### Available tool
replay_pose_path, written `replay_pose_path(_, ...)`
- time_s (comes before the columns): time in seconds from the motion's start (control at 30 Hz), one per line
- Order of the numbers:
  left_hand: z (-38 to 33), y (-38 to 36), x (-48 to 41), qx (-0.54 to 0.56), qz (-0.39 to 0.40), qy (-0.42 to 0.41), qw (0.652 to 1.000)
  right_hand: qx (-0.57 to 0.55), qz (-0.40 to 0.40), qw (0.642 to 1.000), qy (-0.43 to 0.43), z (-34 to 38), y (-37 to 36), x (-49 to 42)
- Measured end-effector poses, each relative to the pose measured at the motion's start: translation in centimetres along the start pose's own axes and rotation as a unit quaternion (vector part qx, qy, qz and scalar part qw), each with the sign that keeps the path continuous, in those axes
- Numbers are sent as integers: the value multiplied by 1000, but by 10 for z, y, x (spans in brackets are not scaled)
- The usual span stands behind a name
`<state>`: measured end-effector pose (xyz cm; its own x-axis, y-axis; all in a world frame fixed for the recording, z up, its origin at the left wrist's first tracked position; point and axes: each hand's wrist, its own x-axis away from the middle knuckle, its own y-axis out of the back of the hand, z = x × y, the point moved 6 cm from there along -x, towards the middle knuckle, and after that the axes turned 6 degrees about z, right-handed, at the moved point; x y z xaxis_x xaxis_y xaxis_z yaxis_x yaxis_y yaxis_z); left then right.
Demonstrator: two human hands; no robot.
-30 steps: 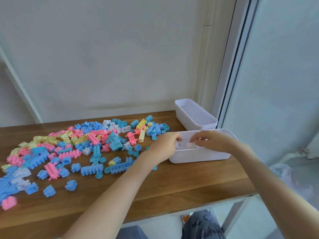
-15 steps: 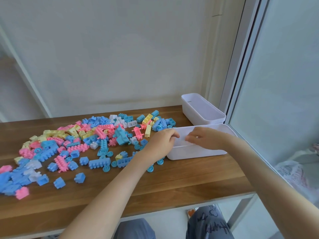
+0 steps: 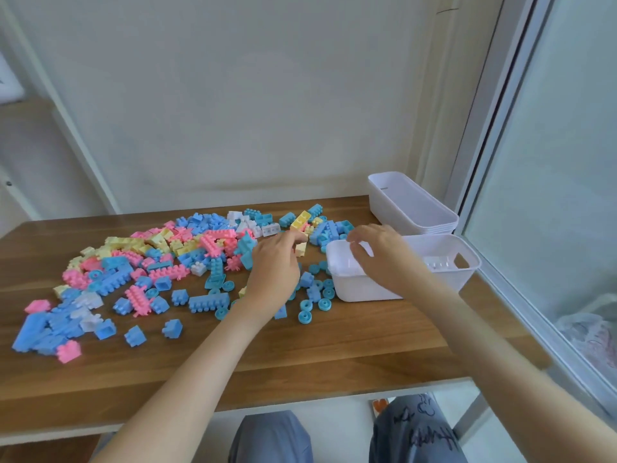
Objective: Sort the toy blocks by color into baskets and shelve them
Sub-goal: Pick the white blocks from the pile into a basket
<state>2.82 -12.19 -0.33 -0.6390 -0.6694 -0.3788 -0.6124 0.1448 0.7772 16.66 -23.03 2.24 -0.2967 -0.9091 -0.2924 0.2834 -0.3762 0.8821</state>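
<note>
Basket (image 3: pixel 367 292) floor partly behind right hand (image 3: pixel 380 259), left fingers (image 3: pixel 290 238) blurred

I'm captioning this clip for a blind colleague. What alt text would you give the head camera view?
A person's left hand reaches into a spread of pink, blue, yellow and white toy blocks on a wooden table, while the right hand is poised over the near white basket. A stack of white baskets stands behind it.

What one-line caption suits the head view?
Left hand among scattered pastel blocks, right hand over a white basket, on a wooden table.
</note>
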Motion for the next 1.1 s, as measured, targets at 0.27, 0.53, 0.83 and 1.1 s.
replay_pose_path(0.27, 79, 50, 39, -24, -59, 106, 992, -86, 102, 987, 89, 81, -77, -42)
replay_pose_path(0.53, 140, 104, 83, -63, -131, 243, 959, 57, 227, 972, 12, 80, -138, -84)
replay_pose_path(0.83, 192, 151, 140, -149, -183, 354, 905, -4, 140, 990, -28, 85, -135, -93)
replay_pose_path(1.1, 202, 133, 137, -192, -112, 360, 906, -78, 61, 989, 109, 142, -130, -86)
